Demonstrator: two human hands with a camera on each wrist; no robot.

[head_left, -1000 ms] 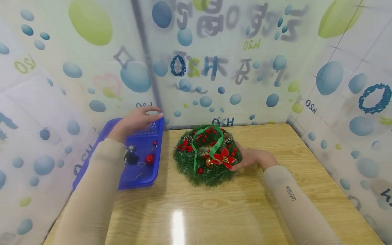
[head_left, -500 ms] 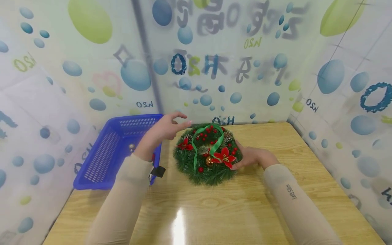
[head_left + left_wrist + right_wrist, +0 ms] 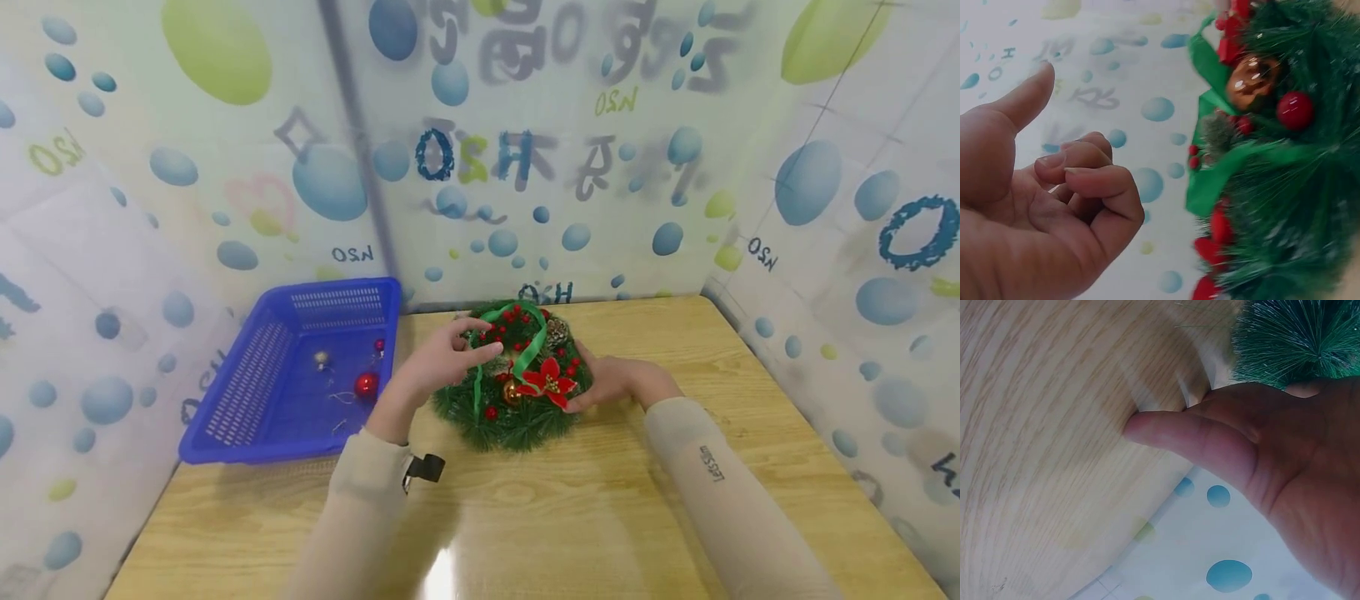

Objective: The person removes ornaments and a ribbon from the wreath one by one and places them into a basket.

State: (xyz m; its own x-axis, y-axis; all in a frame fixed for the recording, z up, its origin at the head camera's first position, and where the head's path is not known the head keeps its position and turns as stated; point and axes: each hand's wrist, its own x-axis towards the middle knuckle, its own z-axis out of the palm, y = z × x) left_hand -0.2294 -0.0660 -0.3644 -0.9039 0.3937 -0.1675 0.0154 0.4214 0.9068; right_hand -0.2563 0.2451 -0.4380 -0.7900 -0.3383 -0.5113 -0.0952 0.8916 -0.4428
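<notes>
One round wreath of green artificial needles [image 3: 517, 425] between left hand [image 3: 441, 358] and right hand [image 3: 621, 383]. Left fingers loosely curled, thumb apart. Right thumb straight; other fingers partly hidden, cannot tell if gripping. Left of left fingers: blue plastic basket [image 3: 255, 383], shiny red ball [image 3: 366, 385] inside.

Open pale wooden desk [image 3: 555, 517] offers passage before the round green bristly wreath [image 3: 525, 421]. Right hand [image 3: 618, 383] blocks its right side; left hand [image 3: 441, 360] obstructs the gap toward the blue perforated plastic basket [image 3: 296, 408].
</notes>
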